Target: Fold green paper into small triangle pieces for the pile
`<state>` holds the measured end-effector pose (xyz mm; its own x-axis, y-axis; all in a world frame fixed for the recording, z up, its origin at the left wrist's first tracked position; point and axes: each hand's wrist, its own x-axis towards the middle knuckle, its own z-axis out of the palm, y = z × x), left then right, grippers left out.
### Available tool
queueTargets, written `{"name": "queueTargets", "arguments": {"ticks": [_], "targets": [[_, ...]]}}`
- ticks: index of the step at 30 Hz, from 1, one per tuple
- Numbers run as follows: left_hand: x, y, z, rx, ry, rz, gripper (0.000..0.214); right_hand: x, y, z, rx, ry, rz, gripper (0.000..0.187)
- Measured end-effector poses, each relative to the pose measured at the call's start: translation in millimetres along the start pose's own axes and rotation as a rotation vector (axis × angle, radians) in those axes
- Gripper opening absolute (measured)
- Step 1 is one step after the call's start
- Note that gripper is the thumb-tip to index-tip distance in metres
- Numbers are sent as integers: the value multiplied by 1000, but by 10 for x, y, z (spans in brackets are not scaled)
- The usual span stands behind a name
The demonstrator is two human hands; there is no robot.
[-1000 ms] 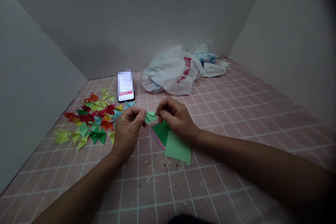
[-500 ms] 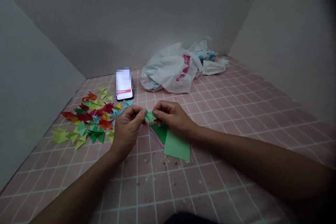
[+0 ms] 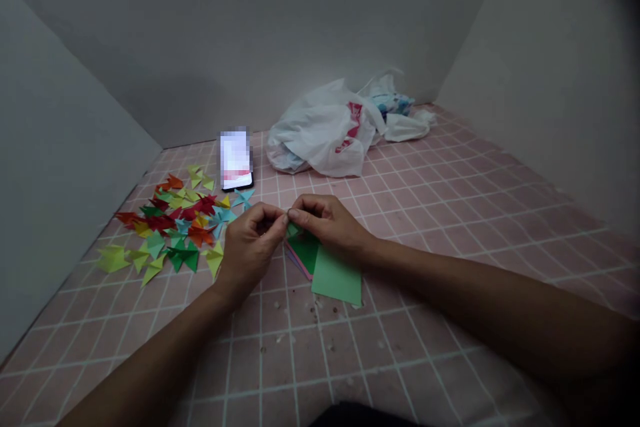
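Between my fingertips is a small folded piece of light green paper [image 3: 293, 230], mostly covered by the fingers. My left hand [image 3: 255, 237] pinches it from the left, thumb against forefinger. From the other side my right hand [image 3: 330, 221] pinches it as well, and the two thumb tips nearly meet. Just below my right hand lies a light green paper sheet [image 3: 337, 277], overlapping a stack of paper squares [image 3: 304, 255] in dark green, pink and purple. Left of my left hand spreads a pile of folded paper cranes [image 3: 183, 255] in green, yellow, red, orange and blue.
A lit phone [image 3: 236, 159], its screen blurred, leans upright behind the cranes. White plastic bags [image 3: 325, 127] with red print lie crumpled by the back wall. Pink cloth with a white grid [image 3: 450, 213] covers the surface, and grey walls [image 3: 225, 33] enclose it.
My left hand has moved slightly right, bringing the thumb tips together. The folded green paper, plainly visible between them before, is now mostly hidden behind the fingers.
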<state>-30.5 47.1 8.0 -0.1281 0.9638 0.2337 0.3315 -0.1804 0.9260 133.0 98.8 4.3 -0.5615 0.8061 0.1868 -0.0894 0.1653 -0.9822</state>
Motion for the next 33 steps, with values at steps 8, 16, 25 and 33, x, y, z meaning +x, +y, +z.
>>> {"name": "queueTargets", "arguments": {"ticks": [8,16,25,33], "targets": [[4,13,-13,102,12,49,15,1,53,-15,-167,5,-116,11],[21,42,-21,44,48,-25,16,15,48,-11,-183,5,-93,12],[73,-40,-30,-178,50,-85,15,22,23,0,29,70,58,13],[97,-127,-40,-365,-88,-25,31,43,48,-30,51,108,28,14]]}}
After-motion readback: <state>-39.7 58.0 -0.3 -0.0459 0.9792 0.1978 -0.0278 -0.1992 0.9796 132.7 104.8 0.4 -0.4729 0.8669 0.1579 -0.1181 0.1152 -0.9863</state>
